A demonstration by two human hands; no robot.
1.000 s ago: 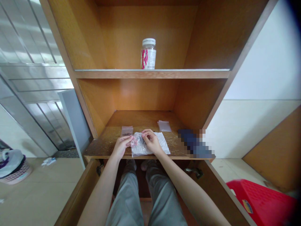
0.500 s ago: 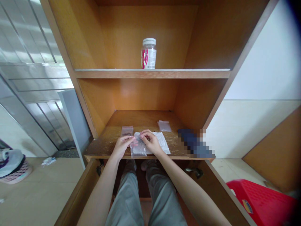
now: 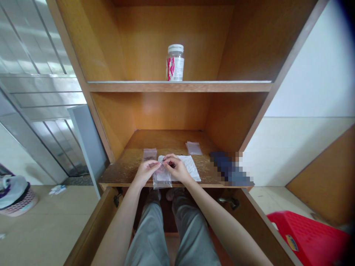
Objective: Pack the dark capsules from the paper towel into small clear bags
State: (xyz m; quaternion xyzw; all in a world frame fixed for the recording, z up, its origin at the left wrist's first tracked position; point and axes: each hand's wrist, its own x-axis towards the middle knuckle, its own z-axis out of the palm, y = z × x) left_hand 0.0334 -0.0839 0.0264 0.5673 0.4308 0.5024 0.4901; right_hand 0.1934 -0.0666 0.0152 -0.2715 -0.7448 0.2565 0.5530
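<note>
My left hand [image 3: 144, 171] and my right hand [image 3: 177, 168] meet over the front of the lower wooden shelf [image 3: 122, 171]. Both pinch the top edge of a small clear plastic bag [image 3: 161, 178], which hangs down past the shelf's front edge. A white sheet of paper [image 3: 191, 166] lies on the shelf just under and right of my right hand. Two more small clear bags lie flat on the shelf, one [image 3: 150, 153] behind my left hand and one [image 3: 193, 147] farther back right.
A clear jar with a white lid and pink label [image 3: 175, 63] stands on the upper shelf. A blurred dark object [image 3: 230, 168] lies at the shelf's right end. A red plastic stool [image 3: 310, 236] is at the lower right, a basket [image 3: 15, 195] on the floor at left.
The bag was lying bunched on the shelf under my hands. My fingers have come together at its top edge, and it now hangs straighter over the shelf's front edge.
</note>
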